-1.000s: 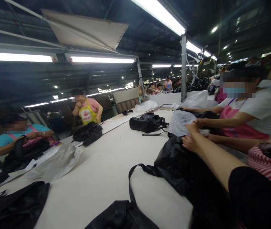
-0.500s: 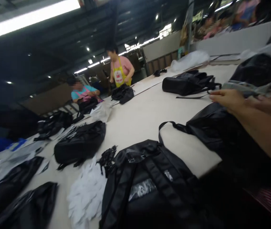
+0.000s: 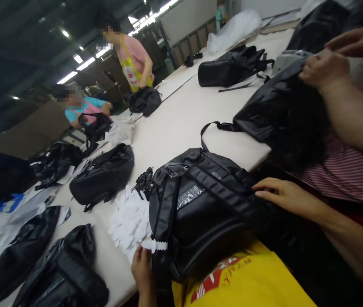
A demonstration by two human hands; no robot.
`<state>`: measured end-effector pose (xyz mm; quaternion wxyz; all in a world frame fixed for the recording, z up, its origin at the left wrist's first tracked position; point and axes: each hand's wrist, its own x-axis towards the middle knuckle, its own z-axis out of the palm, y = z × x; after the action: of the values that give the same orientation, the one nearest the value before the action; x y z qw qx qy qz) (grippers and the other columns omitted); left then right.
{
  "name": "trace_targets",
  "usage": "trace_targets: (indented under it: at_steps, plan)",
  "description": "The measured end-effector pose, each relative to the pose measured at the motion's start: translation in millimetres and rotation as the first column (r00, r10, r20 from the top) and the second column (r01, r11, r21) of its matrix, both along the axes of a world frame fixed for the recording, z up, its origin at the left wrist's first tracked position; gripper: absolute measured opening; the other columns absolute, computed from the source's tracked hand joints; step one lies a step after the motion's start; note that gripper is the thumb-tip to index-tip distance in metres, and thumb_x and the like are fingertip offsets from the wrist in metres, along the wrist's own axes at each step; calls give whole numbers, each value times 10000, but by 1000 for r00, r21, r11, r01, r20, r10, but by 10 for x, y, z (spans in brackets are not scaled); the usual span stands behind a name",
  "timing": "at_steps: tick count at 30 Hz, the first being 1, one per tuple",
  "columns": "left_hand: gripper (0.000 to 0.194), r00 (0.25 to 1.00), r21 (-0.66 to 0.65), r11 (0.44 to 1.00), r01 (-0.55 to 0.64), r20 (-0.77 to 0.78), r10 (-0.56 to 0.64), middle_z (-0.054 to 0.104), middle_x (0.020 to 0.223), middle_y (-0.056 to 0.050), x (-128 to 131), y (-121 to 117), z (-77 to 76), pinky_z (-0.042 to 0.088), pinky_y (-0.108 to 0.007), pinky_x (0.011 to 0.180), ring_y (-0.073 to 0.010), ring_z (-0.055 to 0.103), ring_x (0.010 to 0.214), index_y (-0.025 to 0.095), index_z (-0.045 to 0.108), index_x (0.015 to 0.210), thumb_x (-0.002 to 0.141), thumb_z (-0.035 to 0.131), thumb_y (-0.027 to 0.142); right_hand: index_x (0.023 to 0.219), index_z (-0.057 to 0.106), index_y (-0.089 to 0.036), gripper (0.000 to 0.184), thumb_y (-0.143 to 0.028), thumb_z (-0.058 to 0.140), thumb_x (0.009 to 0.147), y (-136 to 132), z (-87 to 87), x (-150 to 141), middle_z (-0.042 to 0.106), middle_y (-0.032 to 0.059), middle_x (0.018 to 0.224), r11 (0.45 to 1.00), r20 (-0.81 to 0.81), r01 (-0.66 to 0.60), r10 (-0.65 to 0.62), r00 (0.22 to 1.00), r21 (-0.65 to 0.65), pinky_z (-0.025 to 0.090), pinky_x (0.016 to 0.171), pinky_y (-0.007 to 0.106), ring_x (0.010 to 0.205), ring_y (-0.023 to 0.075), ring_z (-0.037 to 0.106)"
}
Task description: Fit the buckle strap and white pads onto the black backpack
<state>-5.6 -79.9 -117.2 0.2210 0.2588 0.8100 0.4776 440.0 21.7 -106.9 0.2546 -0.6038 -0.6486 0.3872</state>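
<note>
A black backpack (image 3: 197, 238) lies in front of me with its shoulder straps facing up and strips of clear plastic on its back panel. At its lower left, my left hand (image 3: 143, 268) is closed, pinching a white piece with a notched edge (image 3: 156, 245) against the end of a strap. On the far side of the backpack, my right hand (image 3: 283, 198) has its fingers stretched out at the bag's right edge, holding nothing that I can see. White flat pieces (image 3: 130, 219) are heaped left of the backpack, beside small black parts (image 3: 145, 181).
At right, a co-worker's hands (image 3: 328, 68) work over another black bag (image 3: 283, 106). More black backpacks (image 3: 105, 175) lie along the pale table (image 3: 175, 115). Two people stand at its far side. A clear plastic bag (image 3: 235, 32) sits at the back.
My view has tilted down and moved right. Both my hands have come into view, the left one with a white notched piece. The co-worker's hands have shifted on their bag.
</note>
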Motion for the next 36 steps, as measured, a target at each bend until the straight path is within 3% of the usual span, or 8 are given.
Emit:
trace_targets:
  at_steps: [5,10,14,18,23,27,29,36]
  plan:
    - [301,988,236,969,-70,151,35,616,764,20,-209,-127,245,438,-142,580,-61,528,624,191,600,867,604,671,321,898,626,-258,322,-487,539,689,-571,41,19,562,33,1025,985,57,167,-169,984,49,452,602,296,703,163,544]
    - [323,831,294,903,313,377,-410,639,828,-43,501,-31,719,474,-204,641,-109,560,677,171,607,880,617,663,350,877,610,-230,304,-432,595,650,-782,49,-204,591,21,889,999,181,52,-53,982,10,431,656,279,763,176,546]
    - [301,479,124,630,767,544,-689,636,898,-102,1160,127,740,476,-251,632,-159,573,740,153,623,925,690,601,339,774,601,-211,219,-404,543,690,-668,284,-344,605,-6,737,995,88,-47,55,995,-86,408,597,267,675,168,550]
    - [294,356,23,397,918,399,-845,628,961,-107,1530,338,667,474,-297,670,-198,580,772,184,643,925,683,599,345,724,641,-217,225,-416,542,694,-387,719,-378,630,-7,707,995,163,-93,88,983,23,392,590,260,675,173,559]
    - [367,236,278,434,857,537,-810,552,1144,-103,1972,678,752,386,-399,910,-256,503,1045,200,599,1007,658,638,306,661,663,-217,229,-414,550,689,12,1161,-375,633,9,648,965,273,-149,87,958,215,368,556,264,615,164,537]
    - [423,24,600,419,681,554,-832,530,1175,-78,2373,906,954,334,-380,970,-225,448,1124,201,531,1092,685,625,273,670,650,-183,267,-434,558,673,321,1316,-461,611,5,623,980,-51,-134,142,989,149,383,540,252,597,154,532]
    - [411,63,630,433,645,521,-851,564,1116,-76,2502,1025,1035,331,-363,973,-208,483,1080,183,545,1060,671,642,274,683,645,-164,262,-417,580,658,483,1310,-527,614,12,644,988,-239,-75,107,965,138,406,565,254,614,158,540]
    - [259,378,528,739,419,639,-670,614,735,-17,2374,1545,1054,475,-397,752,-143,595,651,160,539,844,677,612,343,920,613,-145,345,-402,539,702,793,973,-584,623,62,910,980,-517,118,-19,856,159,453,682,279,841,185,556]
